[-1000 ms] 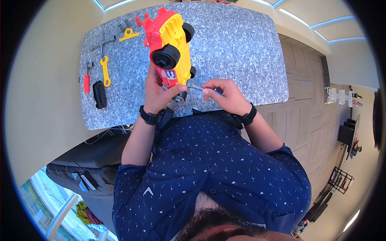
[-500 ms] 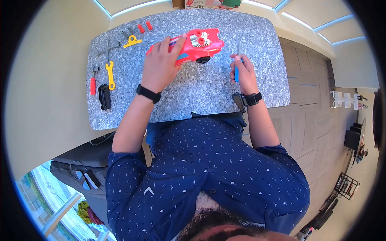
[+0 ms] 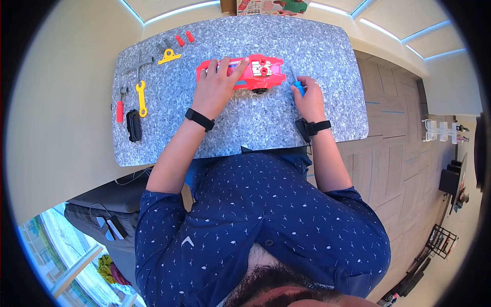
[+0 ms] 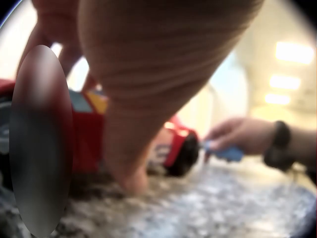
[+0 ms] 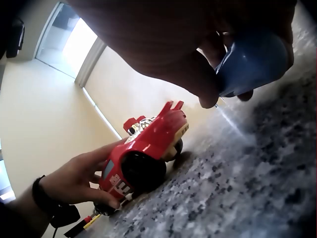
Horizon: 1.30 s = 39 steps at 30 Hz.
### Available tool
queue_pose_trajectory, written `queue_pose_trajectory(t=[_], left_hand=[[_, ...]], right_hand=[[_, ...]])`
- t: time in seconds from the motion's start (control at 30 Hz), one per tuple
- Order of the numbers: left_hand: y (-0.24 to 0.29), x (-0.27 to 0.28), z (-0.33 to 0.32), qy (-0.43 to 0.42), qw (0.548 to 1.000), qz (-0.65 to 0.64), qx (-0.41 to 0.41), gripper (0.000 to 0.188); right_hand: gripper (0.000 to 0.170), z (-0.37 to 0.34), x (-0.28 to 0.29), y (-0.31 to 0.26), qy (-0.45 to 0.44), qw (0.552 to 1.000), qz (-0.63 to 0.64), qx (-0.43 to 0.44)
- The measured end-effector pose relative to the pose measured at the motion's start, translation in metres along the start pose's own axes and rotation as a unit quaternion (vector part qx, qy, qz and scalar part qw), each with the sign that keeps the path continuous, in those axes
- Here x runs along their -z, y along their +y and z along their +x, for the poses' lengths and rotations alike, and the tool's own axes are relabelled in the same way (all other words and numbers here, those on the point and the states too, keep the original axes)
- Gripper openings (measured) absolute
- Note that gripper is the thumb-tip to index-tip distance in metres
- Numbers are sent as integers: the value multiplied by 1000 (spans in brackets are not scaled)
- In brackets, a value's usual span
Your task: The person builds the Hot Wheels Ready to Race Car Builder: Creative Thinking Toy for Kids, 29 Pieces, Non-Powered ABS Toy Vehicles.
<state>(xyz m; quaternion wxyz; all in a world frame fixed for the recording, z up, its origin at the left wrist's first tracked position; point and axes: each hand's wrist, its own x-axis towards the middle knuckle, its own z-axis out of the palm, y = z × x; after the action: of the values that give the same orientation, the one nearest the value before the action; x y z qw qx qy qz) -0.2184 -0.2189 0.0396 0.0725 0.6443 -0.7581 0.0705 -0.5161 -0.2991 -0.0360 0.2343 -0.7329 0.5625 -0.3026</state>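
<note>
A red toy car [image 3: 249, 77] stands upright on its wheels on the speckled grey table. My left hand [image 3: 216, 88] lies over its left part, fingers across the top and thumb along the near side; the right wrist view shows this hand [image 5: 79, 184] gripping the car's [image 5: 148, 153] side. Just right of the car, my right hand [image 3: 310, 100] holds a screwdriver by its blue handle [image 3: 299, 88], the metal shaft pointing away from me. In the right wrist view the blue handle [image 5: 255, 64] sits between thumb and fingers, with the shaft close above the table.
On the table's left side lie a yellow wrench [image 3: 141, 99], a red-handled tool [image 3: 119, 110], a black part [image 3: 134, 125] and a grey cross-shaped tool [image 3: 138, 65]. Farther back are a yellow bracket [image 3: 169, 56] and two red pieces [image 3: 185, 39]. A printed box [image 3: 271, 7] stands beyond the far edge.
The car was held tilted up with its yellow underside showing; it has turned over and come down to the table. My right hand has moved away from it to the right with the screwdriver.
</note>
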Motion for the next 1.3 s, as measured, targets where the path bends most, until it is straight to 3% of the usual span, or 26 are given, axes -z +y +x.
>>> queue_pose_trajectory(t=[0.2,0.47,0.6,0.7,0.77,0.83,0.93,1.07,1.17,1.27,1.3], left_hand=[[1,-5,-2,19,1000,-2,4,104],[3,-4,-3,3,1000,-5,19,104],[5,21,-25,47,994,-80,51,108],[-12,44,-63,138,971,-183,61,106],[-45,41,-98,177,963,-165,121,99],[-84,39,-137,170,948,-99,251,95],[-131,30,-190,180,915,-85,352,86],[-162,5,-231,118,901,-98,405,69],[-170,-10,-239,129,897,-81,414,58],[-173,-10,-237,84,876,-140,454,52],[-174,-18,-240,121,886,-113,433,45]], right_hand=[[39,-2,-2,-7,4,998,-51,30],[49,0,3,-3,-4,1000,-22,5],[53,2,21,6,-28,1000,4,-13],[49,0,40,28,-25,992,98,-79],[47,-3,56,42,-39,981,151,-119],[45,-5,68,57,-61,970,186,-146],[46,-9,75,66,-64,955,225,-181],[46,-6,69,59,-67,957,224,-173],[42,-6,61,64,-54,964,212,-154],[39,-7,61,62,-46,965,211,-147],[39,-7,61,62,-46,965,211,-148]])
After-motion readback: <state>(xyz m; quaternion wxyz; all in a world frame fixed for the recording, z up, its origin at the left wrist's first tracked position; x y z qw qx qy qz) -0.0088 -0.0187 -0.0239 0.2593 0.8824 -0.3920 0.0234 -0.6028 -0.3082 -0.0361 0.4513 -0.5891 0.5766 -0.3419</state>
